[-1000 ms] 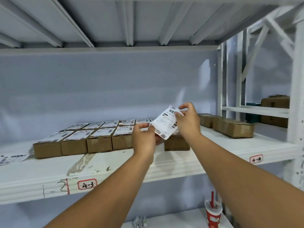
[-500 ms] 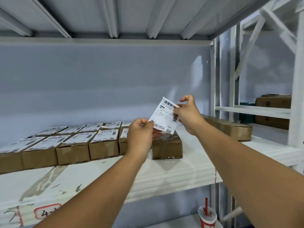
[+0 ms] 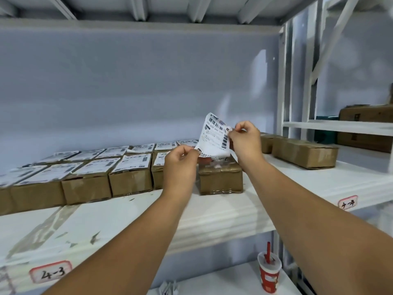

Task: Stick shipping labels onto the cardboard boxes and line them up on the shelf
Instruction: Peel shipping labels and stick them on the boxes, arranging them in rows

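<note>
A white shipping label with barcodes is held up in the air between both hands. My left hand pinches its lower left corner, and my right hand pinches its upper right edge. Just below the label an unlabelled cardboard box sits on the white shelf. To its left stand two rows of several labelled cardboard boxes, side by side.
More brown boxes lie at the right of the shelf, and larger cartons sit on a neighbouring rack. A red paper cup with a straw stands on the lower shelf. Tags on the shelf edge read 4-3 and 4-4.
The label's top corner has curled away from my right hand's pinch. Both hands stay above the unlabelled box while the camera view shifted.
</note>
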A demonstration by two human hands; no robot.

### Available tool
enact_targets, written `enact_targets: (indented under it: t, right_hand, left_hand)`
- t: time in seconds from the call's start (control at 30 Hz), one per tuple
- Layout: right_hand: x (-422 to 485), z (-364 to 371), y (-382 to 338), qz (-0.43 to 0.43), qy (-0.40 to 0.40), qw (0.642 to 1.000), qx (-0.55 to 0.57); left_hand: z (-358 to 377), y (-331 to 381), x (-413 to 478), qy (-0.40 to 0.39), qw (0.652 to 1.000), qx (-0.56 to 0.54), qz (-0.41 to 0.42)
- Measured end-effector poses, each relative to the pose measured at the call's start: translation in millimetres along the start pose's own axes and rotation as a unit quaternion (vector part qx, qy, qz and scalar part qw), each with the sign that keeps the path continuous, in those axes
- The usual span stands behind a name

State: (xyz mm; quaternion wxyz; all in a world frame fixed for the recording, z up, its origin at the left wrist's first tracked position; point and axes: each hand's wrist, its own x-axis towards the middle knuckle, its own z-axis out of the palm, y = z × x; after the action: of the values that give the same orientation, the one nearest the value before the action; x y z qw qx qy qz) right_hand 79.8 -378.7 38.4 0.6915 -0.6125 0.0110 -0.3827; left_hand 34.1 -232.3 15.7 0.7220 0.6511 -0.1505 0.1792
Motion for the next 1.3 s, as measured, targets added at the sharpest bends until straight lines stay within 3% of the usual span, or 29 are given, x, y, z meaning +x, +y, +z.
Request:
enact_targets:
  t: [0.1, 0.27, 0.77, 1.3]
  right_hand:
    - [-5, -3, 3, 0.027, -0.044, 0.998, 0.037]
    - [-10, -10, 6, 0.090, -0.098, 0.983, 0.128]
    - [-19, -13, 7, 0.063, -0.088, 0.994, -0.026]
    - [-19, -15, 5, 0.129, -0.140, 0.982, 0.005]
  left_hand:
    - [-1, 1, -1, -0.019, 0.997, -0.069, -0.031]
    - [-1, -1, -3, -0.041, 0.998, -0.030, -0.030]
    - [2, -13, -1, -0.033, 0.988, 0.147, 0.035]
    - [5, -19, 5, -0.013, 0.980, 0.189, 0.054]
